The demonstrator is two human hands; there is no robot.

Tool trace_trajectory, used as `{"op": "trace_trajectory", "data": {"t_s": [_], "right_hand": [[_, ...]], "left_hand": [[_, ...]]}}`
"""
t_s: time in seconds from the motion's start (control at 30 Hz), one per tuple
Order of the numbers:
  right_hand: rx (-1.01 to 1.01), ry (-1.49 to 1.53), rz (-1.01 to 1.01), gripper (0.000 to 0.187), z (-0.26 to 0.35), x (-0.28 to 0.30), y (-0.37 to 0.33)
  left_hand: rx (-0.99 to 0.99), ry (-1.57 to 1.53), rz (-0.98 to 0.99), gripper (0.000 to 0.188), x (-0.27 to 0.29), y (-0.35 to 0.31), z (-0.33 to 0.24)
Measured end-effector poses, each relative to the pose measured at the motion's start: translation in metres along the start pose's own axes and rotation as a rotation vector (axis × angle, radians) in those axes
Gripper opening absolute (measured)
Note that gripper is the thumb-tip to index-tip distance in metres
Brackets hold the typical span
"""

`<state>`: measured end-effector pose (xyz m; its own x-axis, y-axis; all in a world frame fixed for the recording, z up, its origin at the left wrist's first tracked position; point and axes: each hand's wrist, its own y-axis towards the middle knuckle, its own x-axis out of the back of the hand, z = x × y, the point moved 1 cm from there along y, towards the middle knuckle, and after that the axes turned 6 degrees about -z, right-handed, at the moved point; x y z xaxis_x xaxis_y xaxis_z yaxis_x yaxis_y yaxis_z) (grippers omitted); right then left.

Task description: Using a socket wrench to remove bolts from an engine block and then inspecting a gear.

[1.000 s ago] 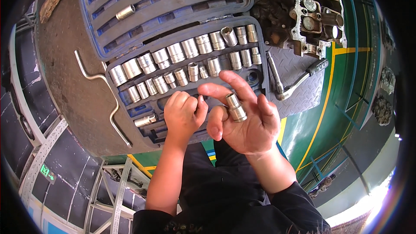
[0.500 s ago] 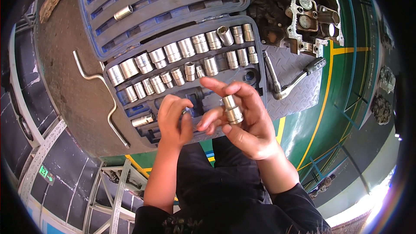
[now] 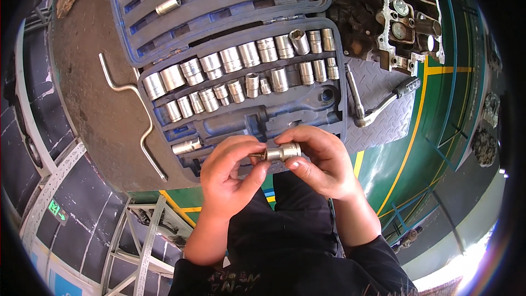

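Observation:
Above my lap both hands meet at a stepped, silvery socket (image 3: pixel 282 152) lying sideways. My right hand (image 3: pixel 324 163) pinches its wider end between thumb and fingers. At the narrower end, my left hand (image 3: pixel 229 171) is closed on a small dark metal piece (image 3: pixel 256 155), mostly hidden by the fingers; its kind I cannot make out. Its tip touches the socket's end, or enters it; I cannot tell which. Just beyond my hands lies the opened blue-grey socket case (image 3: pixel 230 127), holding rows of chrome sockets (image 3: pixel 239 57).
A loose socket (image 3: pixel 168 5) rests in the case lid. Left of the case lies a bent metal rod (image 3: pixel 143 111). To the right are a ratchet (image 3: pixel 388 101) on chequered plate and an engine cylinder head (image 3: pixel 408 19). Another chrome piece (image 3: pixel 187 146) sits at the case's near left.
My hands have come together. The socket in my right hand has turned from upright to sideways, its narrower end now against the small piece in my left hand. The view has shifted slightly.

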<state>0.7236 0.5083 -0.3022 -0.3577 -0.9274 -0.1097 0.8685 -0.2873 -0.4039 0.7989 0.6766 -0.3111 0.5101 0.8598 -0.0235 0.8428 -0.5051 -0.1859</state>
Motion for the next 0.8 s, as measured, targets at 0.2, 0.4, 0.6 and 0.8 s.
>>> {"op": "trace_trajectory", "data": {"t_s": [0.2,0.4,0.6,0.8], "right_hand": [[0.096,-0.207,0.070,0.029,0.007,0.017,0.006],[0.182,-0.258,0.149,0.030,0.007,0.017,0.010],[-0.008,-0.235,0.174,0.024,0.009,0.021,0.008],[-0.212,-0.132,0.182,0.023,-0.004,0.015,-0.003]], "left_hand": [[-0.061,0.081,-0.058,0.027,0.002,0.003,-0.005],[-0.128,0.165,-0.005,0.026,0.002,0.007,-0.006],[-0.151,0.190,0.062,0.024,0.003,0.007,-0.004],[-0.005,0.151,0.057,0.025,0.001,-0.007,0.001]]}}
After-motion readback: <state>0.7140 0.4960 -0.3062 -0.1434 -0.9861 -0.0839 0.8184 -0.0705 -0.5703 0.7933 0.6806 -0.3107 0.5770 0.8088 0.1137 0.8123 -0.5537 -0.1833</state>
